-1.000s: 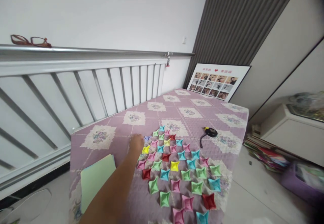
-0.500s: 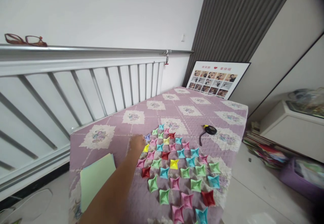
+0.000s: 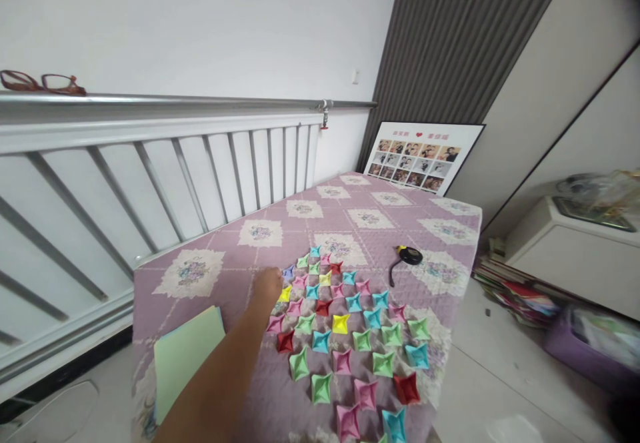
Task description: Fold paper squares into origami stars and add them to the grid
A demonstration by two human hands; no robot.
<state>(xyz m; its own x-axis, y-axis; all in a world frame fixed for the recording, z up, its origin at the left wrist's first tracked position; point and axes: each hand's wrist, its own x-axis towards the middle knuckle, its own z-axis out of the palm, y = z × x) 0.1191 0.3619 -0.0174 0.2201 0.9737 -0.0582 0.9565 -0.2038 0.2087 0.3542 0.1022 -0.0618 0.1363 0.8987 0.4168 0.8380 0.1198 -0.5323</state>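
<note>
Many small folded paper shapes in pink, green, blue, red and yellow stand in slanting rows on a purple floral tablecloth [image 3: 235, 246]. My left hand [image 3: 269, 286] is at the left edge of the rows, its fingers closed beside a purple-blue paper shape [image 3: 289, 272] and a yellow one [image 3: 285, 293]. What those fingers hold, if anything, is hidden. Under and beside my left forearm lies a stack of pale green paper sheets [image 3: 187, 356]. My right hand does not show.
A black tape measure [image 3: 411, 255] with a strap lies right of the rows. Behind the table are a white radiator [image 3: 190, 183] and a leaning photo board [image 3: 425, 156]. Glasses [image 3: 60, 84] rest on the pipe. A purple bin [image 3: 583, 346] is at the right.
The whole view has shifted slightly, with the scene a little further left. My left hand stays by the left edge of the rows, and the paper shapes look unchanged.
</note>
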